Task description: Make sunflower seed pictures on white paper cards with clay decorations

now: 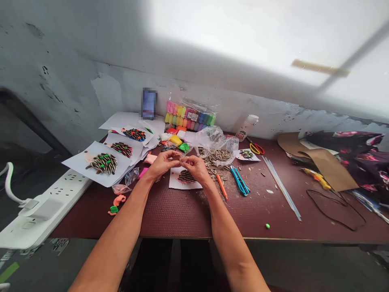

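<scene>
My left hand (164, 164) and my right hand (194, 166) meet over the middle of the table, fingertips pinched together. What lies between them is too small to make out. Just below is a white paper (182, 185) bearing a hedgehog shape (186, 176) covered in striped sunflower seeds, partly hidden by my right hand. Loose sunflower seeds (219, 155) lie to the right, some in a clear plastic bag (214, 138). An orange marker (221, 187) and a blue utility knife (240, 181) rest beside the seeds.
Papers with seed hedgehogs (103, 163) lie left, near a white power strip (39, 215). Packs of coloured clay (191, 115) and a white bottle (247, 126) stand at the back. Scissors (257, 148), glue sticks (281, 188) and a corded yellow glue gun (317, 178) are on the right.
</scene>
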The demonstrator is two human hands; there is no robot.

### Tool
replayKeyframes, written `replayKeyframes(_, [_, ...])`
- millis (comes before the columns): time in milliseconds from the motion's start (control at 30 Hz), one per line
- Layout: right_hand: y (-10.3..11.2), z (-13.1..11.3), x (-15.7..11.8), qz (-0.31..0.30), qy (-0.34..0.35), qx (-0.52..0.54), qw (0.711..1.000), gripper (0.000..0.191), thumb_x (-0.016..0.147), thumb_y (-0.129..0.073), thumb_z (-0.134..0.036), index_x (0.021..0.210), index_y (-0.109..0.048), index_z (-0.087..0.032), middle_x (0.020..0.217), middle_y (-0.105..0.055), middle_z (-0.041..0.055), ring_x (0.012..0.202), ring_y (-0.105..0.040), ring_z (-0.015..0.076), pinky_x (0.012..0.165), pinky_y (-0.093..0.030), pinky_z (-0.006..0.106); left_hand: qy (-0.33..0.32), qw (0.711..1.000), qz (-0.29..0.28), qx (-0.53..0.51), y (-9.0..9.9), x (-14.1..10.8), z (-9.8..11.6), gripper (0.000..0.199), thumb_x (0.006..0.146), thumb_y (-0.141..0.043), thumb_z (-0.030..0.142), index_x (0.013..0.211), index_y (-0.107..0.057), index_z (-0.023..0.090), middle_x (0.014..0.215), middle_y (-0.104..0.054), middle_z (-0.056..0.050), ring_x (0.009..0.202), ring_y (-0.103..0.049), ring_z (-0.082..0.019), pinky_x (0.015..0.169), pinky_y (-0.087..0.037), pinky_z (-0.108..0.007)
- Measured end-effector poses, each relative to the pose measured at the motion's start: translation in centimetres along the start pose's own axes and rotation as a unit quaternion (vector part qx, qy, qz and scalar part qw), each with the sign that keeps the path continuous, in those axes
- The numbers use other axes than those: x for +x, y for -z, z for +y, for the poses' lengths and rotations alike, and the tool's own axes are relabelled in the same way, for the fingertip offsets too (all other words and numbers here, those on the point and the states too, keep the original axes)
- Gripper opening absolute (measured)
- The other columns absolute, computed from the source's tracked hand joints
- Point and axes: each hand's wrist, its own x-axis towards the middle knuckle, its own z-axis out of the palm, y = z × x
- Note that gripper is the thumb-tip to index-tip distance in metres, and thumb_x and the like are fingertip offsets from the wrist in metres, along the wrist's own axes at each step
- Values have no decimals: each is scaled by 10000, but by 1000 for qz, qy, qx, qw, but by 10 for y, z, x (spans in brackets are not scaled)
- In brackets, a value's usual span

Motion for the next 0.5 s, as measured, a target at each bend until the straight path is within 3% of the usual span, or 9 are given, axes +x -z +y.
replayKeyframes(300, [-4,-4,-2,36,22,-34,999,113,792,-716,-290,722,-722,-201,768,-640,-1,643,-501,116,641,-416,247,-1,1000,22,-20,-3,2,1,436,583,-903,365,902,-706,142,902,-740,-47,824,-692,-186,807,-611,-373])
replayKeyframes(500, [-4,-7,-2,68,36,33,997,149,759,-762,-349,724,-727,-209,846,-641,27,768,-583,148,746,-470,279,2,999,5,-39,1,2,2,371,619,-861,309,901,-676,153,889,-748,-41,818,-708,-193,795,-616,-371])
